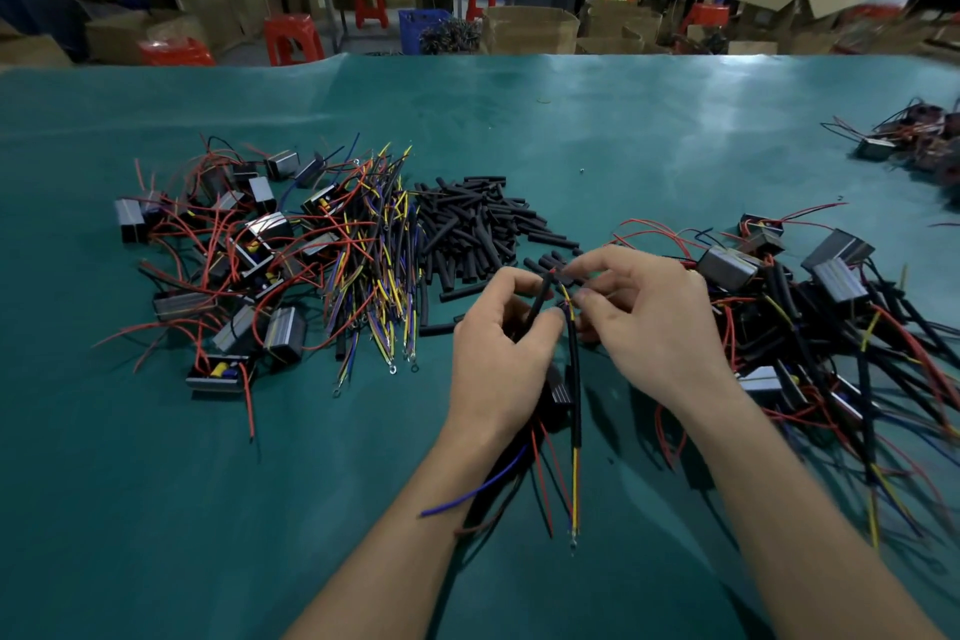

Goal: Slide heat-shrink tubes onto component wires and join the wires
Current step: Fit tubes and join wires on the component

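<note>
Both hands are busy in the middle of the green tabletop. The left hand grips a black tube with a red wire tip poking out the top. The right hand pinches the thin yellow wire just beside it. This looks like the joining step. Next, the two bare tips need to meet and twist together. Spare tubes lie in a pile behind the hands.

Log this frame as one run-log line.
phase: joining wires | left hand: holds sleeved wire | right hand: pinches yellow wire | tube pile: beyond hands
</note>
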Demonstrator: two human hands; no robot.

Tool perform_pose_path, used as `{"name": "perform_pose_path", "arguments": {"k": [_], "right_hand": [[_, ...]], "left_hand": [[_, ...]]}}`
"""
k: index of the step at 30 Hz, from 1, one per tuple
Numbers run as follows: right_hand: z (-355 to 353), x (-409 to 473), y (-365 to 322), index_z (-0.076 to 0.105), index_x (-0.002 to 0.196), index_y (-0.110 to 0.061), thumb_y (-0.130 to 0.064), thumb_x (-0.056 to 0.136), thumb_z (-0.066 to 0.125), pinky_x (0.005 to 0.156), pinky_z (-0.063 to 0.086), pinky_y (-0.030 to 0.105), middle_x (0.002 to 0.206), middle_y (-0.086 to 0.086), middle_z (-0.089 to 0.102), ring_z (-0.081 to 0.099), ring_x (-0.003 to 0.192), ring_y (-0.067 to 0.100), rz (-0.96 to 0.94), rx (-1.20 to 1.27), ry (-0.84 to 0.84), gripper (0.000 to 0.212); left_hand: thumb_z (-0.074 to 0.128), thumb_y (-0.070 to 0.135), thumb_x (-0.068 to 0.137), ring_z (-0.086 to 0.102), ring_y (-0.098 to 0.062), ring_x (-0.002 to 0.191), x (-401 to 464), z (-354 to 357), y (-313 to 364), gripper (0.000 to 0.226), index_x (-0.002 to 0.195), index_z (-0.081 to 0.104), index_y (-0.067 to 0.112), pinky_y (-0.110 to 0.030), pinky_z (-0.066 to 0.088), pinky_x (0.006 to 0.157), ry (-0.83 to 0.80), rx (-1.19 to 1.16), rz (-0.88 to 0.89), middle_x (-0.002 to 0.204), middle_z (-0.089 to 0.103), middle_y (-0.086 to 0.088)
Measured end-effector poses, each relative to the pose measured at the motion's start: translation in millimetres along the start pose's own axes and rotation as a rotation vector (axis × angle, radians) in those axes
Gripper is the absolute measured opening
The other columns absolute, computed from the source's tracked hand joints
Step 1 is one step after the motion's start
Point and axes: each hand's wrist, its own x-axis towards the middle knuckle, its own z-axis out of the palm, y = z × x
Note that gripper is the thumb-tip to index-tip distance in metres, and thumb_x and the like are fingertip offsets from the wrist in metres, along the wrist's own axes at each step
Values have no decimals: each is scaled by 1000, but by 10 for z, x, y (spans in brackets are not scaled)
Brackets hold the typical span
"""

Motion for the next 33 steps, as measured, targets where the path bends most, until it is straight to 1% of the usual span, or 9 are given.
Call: {"name": "perform_pose_path", "arguments": {"k": [3, 6, 10, 12, 16, 20, 26, 30, 33], "right_hand": [[-2, 11, 33, 75, 91, -37, 2, 91, 61, 55, 45, 13, 61, -11, 64, 56, 52, 5, -53, -42, -52, 41], [-11, 22, 64, 75, 93, -36, 1, 90, 58, 50, 35, 11, 56, -13, 57, 46, 48, 6, -34, -61, -75, 40], [-46, 53, 82, 75, 85, -29, -2, 86, 60, 66, 60, 37, 65, -8, 67, 69, 64, 18, 51, -55, -29, 30], [-62, 55, 79, 73, 83, -25, 0, 83, 60, 68, 63, 44, 64, -5, 69, 71, 62, 19, 94, 4, -22, 28], [-111, 54, 65, 71, 83, -14, 6, 82, 60, 64, 64, 41, 60, 4, 71, 71, 55, 21, 190, 157, -30, 23], [-167, 52, 28, 70, 84, -10, 9, 83, 66, 60, 59, 37, 61, 7, 70, 70, 56, 23, 162, 228, -34, 19], [-143, 17, -18, 70, 83, -23, 1, 86, 71, 67, 63, 44, 69, -1, 73, 73, 62, 22, -20, 104, -26, 24], [-104, 10, -14, 70, 81, -28, -3, 85, 73, 71, 63, 47, 70, -6, 74, 73, 64, 19, -38, 68, 8, 25], [-79, 9, -13, 70, 80, -28, -7, 83, 74, 72, 62, 44, 69, -7, 73, 72, 64, 17, -43, 32, 36, 22]], "left_hand": [[61, 24, 83, 48, -14, 55, -6, -3, 15, 5, 84, 61, 29, -42, 57, 54, -7, -46, -34, 56, 49, 8], [61, 21, 87, 50, -17, 61, -11, -8, -6, 5, 87, 60, 26, -54, 56, 61, -18, -29, -29, 60, 50, 9], [61, 12, 92, 45, -9, 56, -17, 0, -25, 12, 87, 60, 23, -28, 43, 55, 4, 19, 22, 59, 51, 5], [61, 9, 93, 46, -8, 56, -20, 4, -27, 13, 87, 59, 20, -24, 40, 54, 9, 31, 21, 64, 55, -6], [60, 7, 93, 45, -9, 57, -26, 17, -25, 12, 88, 58, 18, -25, 39, 54, 12, 40, 16, 71, 57, -10], [59, 8, 94, 48, -26, 63, -27, 20, -25, 12, 92, 57, 19, -27, 39, 56, 6, 51, 30, 69, 56, -12], [61, 9, 91, 47, -15, 58, -37, 3, -20, 17, 89, 61, 26, -27, 39, 56, -24, 54, 32, 67, 59, -9], [58, 14, 84, 53, -26, 62, -50, 15, -2, 12, 83, 62, 25, -32, 41, 56, -29, 59, 46, 66, 62, -5], [56, 23, 86, 50, -19, 58, -61, 23, 11, 6, 84, 62, 24, -29, 40, 55, -28, 84, 89, 66, 61, -3]]}}
